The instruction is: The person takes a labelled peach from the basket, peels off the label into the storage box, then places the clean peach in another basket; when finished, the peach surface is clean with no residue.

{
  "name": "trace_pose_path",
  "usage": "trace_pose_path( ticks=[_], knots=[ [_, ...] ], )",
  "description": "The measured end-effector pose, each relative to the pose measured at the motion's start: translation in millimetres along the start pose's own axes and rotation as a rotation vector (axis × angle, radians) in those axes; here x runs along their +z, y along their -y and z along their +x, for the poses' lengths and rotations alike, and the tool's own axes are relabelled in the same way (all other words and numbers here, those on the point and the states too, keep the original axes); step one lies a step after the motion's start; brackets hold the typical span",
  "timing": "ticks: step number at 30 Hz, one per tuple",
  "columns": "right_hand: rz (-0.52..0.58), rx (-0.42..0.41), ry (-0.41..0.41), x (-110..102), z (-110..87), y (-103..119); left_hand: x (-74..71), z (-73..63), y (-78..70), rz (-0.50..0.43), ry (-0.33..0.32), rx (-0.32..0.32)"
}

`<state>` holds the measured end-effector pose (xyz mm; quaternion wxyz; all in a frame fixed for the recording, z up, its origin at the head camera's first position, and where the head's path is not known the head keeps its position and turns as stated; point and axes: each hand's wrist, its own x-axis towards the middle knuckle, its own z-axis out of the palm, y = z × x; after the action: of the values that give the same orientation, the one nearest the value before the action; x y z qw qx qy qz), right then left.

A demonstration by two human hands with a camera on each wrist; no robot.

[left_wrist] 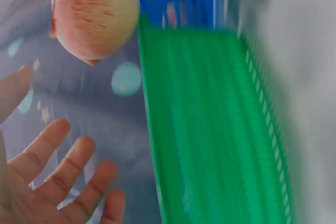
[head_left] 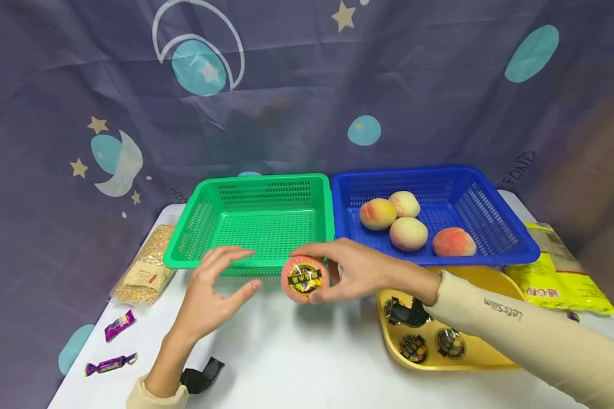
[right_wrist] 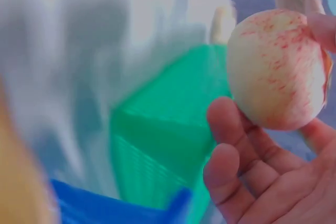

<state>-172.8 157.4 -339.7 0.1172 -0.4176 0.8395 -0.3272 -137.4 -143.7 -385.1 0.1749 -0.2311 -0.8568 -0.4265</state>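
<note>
My right hand point(head_left: 355, 271) grips a pinkish peach point(head_left: 305, 278) between thumb and fingers, above the white table. A round black-and-gold label faces up on it; in the right wrist view the peach point(right_wrist: 278, 69) shows pale yellow skin with red streaks. To its left my left hand point(head_left: 215, 289) stands with fingers spread, apart from the peach and holding nothing. Behind both hands is a green basket point(head_left: 266, 224) with nothing in it. Several peaches point(head_left: 408, 233) lie in the blue basket point(head_left: 491, 210) at the right.
A yellow tray point(head_left: 483, 363) with several round labels point(head_left: 413, 349) stands under my right forearm. Bagged grain point(head_left: 145, 267) lies at the left, above two purple-wrapped candies point(head_left: 111, 364). Yellow packages point(head_left: 558, 278) lie at the right. A black strap point(head_left: 203, 376) shows near my left wrist.
</note>
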Motion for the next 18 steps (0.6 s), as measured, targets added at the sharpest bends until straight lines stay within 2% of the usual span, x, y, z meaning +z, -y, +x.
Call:
trace_pose_path(
  ticks=[4, 7, 10, 12, 15, 18],
  knots=[
    [-0.043, 0.066, 0.025, 18.4, -22.5, -2.4, 18.9, -11.2, -8.0, -0.103, 0.113, -0.016],
    [-0.075, 0.122, 0.052, 31.5, -27.5, -10.4, 32.4, -18.0, -2.6, -0.143, 0.272, -0.091],
    [-0.069, 0.144, 0.087, 39.3, -28.9, -17.6, 47.0, -22.4, 3.4, -0.164, 0.440, -0.182],
    [-0.059, 0.152, 0.115, 42.1, -29.4, -20.9, 56.8, -23.8, 5.8, -0.175, 0.520, -0.218],
    [-0.048, 0.168, 0.146, 43.3, -30.3, -22.1, 70.7, -23.9, 5.5, -0.179, 0.571, -0.227],
    [-0.115, 0.186, 0.143, 42.7, -33.2, -19.9, 82.5, -21.1, 3.9, -0.183, 0.580, -0.208]
  ],
)
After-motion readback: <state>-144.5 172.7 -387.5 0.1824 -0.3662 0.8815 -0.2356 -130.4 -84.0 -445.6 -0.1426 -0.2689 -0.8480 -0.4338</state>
